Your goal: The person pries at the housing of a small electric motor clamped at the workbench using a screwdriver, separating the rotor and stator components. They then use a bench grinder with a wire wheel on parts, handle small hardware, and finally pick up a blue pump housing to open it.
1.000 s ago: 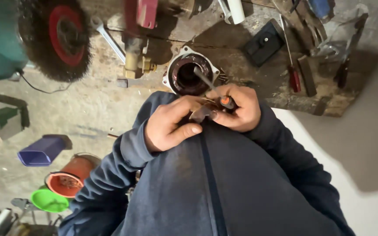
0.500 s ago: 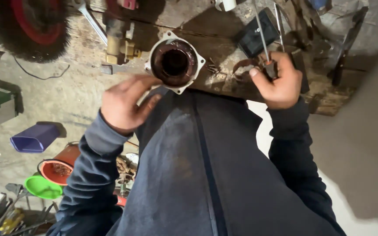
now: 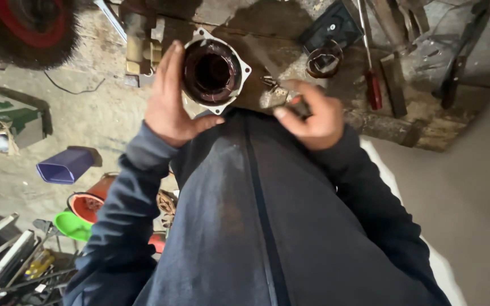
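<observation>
Cluttered workbench (image 3: 426, 122), left hand (image 3: 171, 102) cupping hollow motor housing (image 3: 214, 71), right hand (image 3: 313, 116) pinching perhaps pliers (image 3: 273, 96)

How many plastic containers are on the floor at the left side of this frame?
3: a purple rectangular bin lying on its side, a red-orange bucket below it, and a green bowl lower left of that. The person's sleeve may hide more.

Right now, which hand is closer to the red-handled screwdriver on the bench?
Right. The right hand holds a small metal tool just left of the screwdriver; the left hand is farther off, against the round motor housing.
</observation>
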